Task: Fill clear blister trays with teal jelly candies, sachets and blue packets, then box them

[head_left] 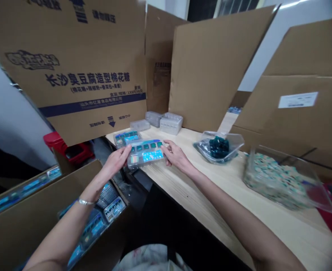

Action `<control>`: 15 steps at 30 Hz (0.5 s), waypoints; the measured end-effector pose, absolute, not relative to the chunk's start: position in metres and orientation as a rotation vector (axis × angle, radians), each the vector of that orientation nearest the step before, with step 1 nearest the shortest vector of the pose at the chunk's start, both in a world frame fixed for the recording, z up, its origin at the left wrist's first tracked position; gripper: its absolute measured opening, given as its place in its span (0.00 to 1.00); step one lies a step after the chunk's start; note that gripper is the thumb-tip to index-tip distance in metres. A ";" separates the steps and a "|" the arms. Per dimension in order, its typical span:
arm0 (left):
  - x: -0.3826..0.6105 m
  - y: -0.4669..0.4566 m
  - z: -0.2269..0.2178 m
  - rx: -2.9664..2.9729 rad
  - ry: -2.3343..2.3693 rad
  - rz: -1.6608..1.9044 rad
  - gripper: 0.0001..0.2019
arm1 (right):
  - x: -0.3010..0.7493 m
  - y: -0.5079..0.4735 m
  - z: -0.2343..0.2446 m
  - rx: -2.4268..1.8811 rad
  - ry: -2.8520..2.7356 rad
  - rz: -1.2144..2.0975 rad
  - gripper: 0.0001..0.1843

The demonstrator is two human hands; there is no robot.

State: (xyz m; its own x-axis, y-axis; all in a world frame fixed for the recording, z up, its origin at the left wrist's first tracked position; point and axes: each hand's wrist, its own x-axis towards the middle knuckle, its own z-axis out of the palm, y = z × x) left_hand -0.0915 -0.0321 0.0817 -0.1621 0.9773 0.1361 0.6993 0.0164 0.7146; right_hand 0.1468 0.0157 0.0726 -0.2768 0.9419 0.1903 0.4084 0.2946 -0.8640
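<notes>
Where both hands meet: clear compartment box (145,153), left edge of table (239,195).
Left hand (115,161): clamped on its left end.
Right hand (175,155): clamped on its right end.

Glossy clear plastic case (144,152); matt wood-grain table (211,188)

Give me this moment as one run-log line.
left hand: grips left end of clear case | right hand: grips its right end | case: at table edge | behind: second case | right: tub of dark teal pieces
</notes>
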 end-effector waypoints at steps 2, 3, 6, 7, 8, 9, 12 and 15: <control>-0.109 -0.015 0.082 1.675 2.005 0.869 0.29 | 0.123 0.047 0.073 -1.279 -1.965 0.777 0.24; -0.115 -0.006 0.081 1.661 2.036 0.859 0.29 | 0.113 0.060 0.073 -1.311 -2.023 0.690 0.23; -0.128 0.014 0.069 1.615 2.093 0.897 0.27 | 0.091 0.087 0.067 -1.386 -2.191 0.438 0.21; -0.131 0.019 0.064 1.593 2.106 0.908 0.26 | 0.086 0.092 0.064 -1.406 -2.254 0.380 0.21; -0.133 0.022 0.059 1.569 2.114 0.916 0.25 | 0.082 0.096 0.061 -1.431 -2.318 0.334 0.21; -0.135 0.024 0.053 1.539 2.119 0.922 0.25 | 0.078 0.098 0.058 -1.467 -2.372 0.298 0.21; -0.140 0.026 0.038 1.429 2.111 0.942 0.23 | 0.072 0.103 0.051 -1.581 -2.441 0.259 0.23; -0.141 0.023 0.029 1.301 2.069 0.959 0.25 | 0.073 0.106 0.046 -1.580 -2.382 0.410 0.25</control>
